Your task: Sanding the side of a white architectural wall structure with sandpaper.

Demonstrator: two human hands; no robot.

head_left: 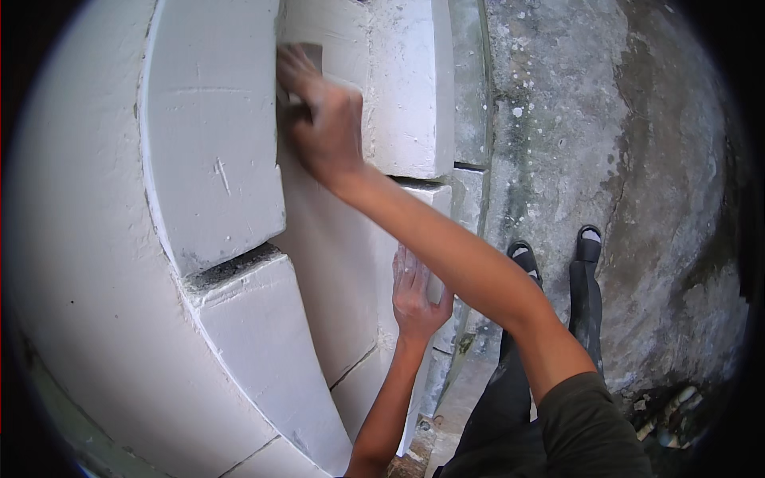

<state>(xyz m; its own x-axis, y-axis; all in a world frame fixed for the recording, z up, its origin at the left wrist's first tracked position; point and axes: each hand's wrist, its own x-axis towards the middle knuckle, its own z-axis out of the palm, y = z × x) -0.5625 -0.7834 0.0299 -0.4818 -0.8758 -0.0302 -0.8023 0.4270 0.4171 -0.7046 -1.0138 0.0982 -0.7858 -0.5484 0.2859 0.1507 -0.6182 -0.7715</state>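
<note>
My right hand [325,127] is raised against the pale recessed wall face [335,231], between the raised white blocks. Its closed fingers press a small flat grey-brown piece [312,57], which looks like sandpaper, onto the surface; most of it is hidden and the hand is slightly blurred. Lower down, my left hand [418,299] rests with stretched fingers on a white block beside the recess, holding nothing. White dust coats its fingers. Left of the right hand stands a large scratched white block [215,127]; another white block [408,88] is on the right.
A dark gap [235,267] separates the big left block from a lower white block [259,334]. Stained grey concrete ground [558,151] lies to the right, where my sandalled feet [588,243] stand. Some debris [673,418] is at lower right.
</note>
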